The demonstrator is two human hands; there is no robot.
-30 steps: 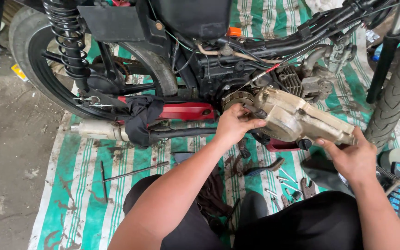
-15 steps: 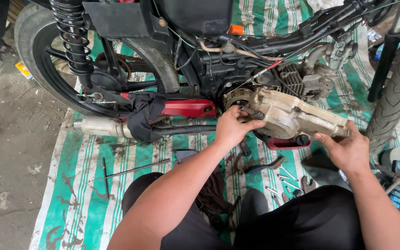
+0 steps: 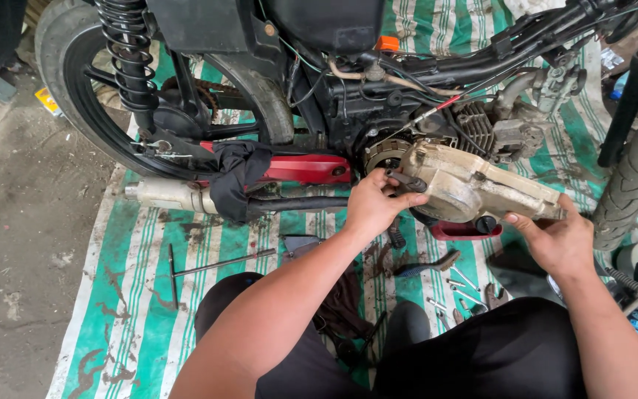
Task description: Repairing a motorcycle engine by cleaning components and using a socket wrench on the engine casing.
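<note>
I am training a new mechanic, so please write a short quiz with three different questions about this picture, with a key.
1. True or false: both hands hold the engine side cover.
2. Which tool lies on the striped tarp to the left of the person's knees? A) a T-handle wrench B) a hammer C) a tyre pump
3. Fill in: a dark ____ is tied around the red part of the frame beside the rear wheel.

Key
1. True: the left hand grips its left end and the right hand supports its right end.
2. A, the T-handle wrench.
3. cloth.
</note>
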